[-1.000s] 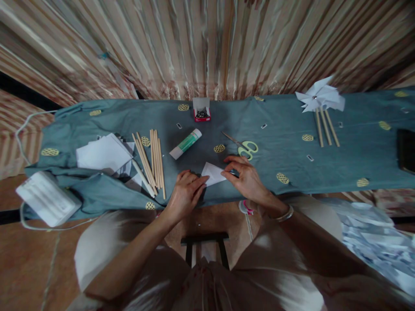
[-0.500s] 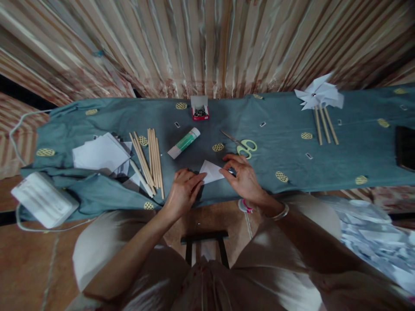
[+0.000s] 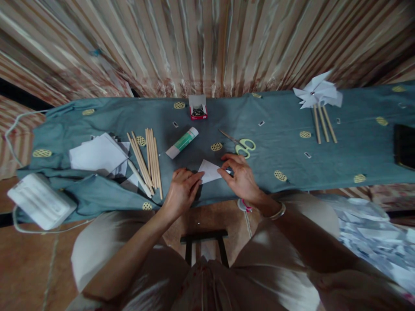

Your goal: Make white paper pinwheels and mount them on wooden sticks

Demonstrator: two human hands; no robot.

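A small folded piece of white paper (image 3: 210,171) lies near the front edge of the cloth between my hands. My left hand (image 3: 183,188) pinches its left corner between thumb and fingers. On the right side, my right hand (image 3: 239,176) grips the paper with thumb and forefinger, and a pale tip shows past the fingers. Just beyond that hand are scissors (image 3: 243,146) with yellow-green handles. A green and white glue stick (image 3: 183,142) rests farther off to the left. Behind it stands an open red and white box (image 3: 198,108) of small metal pins.
Several wooden sticks (image 3: 152,160) and a stack of white paper (image 3: 99,153) lie at left, near a white power box (image 3: 42,201). Paper pinwheels (image 3: 319,93) on sticks lie at far right. A dark object (image 3: 404,146) sits at the right edge, above a bag of paper scraps (image 3: 372,233).
Both hands keep hold of the folded paper with almost no movement. The whole view has shifted slightly, so things appear a little farther left.
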